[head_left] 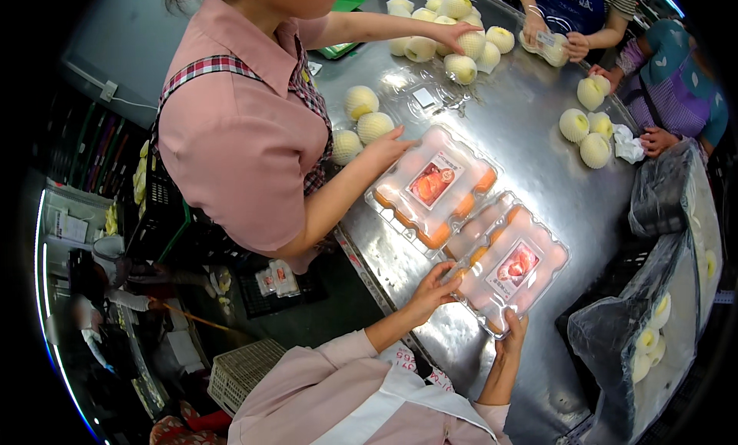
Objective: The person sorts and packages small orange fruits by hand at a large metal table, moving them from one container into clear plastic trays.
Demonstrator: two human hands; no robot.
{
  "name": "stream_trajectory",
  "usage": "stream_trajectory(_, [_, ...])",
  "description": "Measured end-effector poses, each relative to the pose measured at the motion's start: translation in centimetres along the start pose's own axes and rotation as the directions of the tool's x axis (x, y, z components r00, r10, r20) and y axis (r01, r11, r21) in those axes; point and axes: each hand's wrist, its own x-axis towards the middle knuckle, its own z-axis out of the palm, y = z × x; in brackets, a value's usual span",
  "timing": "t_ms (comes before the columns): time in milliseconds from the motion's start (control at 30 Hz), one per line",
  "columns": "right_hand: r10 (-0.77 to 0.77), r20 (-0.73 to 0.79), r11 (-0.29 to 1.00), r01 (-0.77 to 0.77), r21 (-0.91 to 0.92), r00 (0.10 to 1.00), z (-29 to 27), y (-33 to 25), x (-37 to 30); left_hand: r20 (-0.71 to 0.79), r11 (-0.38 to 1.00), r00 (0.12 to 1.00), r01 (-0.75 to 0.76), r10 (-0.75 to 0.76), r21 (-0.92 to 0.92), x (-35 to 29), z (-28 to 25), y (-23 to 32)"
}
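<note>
A clear plastic clamshell box of orange fruit (538, 253) with a picture label on its lid is held at its near side, above the metal table. My left hand (433, 293) grips its left corner, and my right hand (507, 343) is closed on the near right corner. Partly hidden behind it sits another clear box (478, 228). Just beyond, a labelled clamshell box (400, 187) of the same kind lies at the left edge of the table. A co-worker's hand (390, 146) touches its far left corner.
The co-worker in pink (231, 122) stands close on my left, reaching toward a pile of net-wrapped fruit (461, 68). More wrapped fruit (361, 103) lies by that co-worker. Two people work across the metal table (538, 168). Plastic-lined crates (607, 337) stand at the right.
</note>
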Motion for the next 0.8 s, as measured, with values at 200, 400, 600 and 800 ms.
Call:
stream_trajectory(200, [-0.029, -0.011, 0.999, 0.028, -0.022, 1.0, -0.5, -0.1, -1.2, 0.051, 0.999, 0.997, 0.053, -0.053, 0.012, -0.5, -0.1, -0.2])
stream_trajectory(400, [-0.089, -0.077, 0.989, 0.079, -0.124, 0.993, -1.5, -0.2, -1.7, 0.03, 0.995, 0.996, 0.087, -0.088, 0.058, 0.2, 0.2, -0.3])
stream_trajectory(600, [-0.116, -0.028, 0.986, 0.112, -0.122, 0.993, -0.3, -2.0, -2.4, 0.119, 0.998, 0.992, 0.044, -0.05, 0.054, -0.4, 0.6, 0.6])
stream_trajectory(800, [-0.085, 0.033, 0.996, 0.087, -0.038, 0.996, -1.6, -1.1, -3.8, 0.18, 0.912, 0.98, -0.144, 0.079, 0.385, -0.3, 2.3, 1.3])
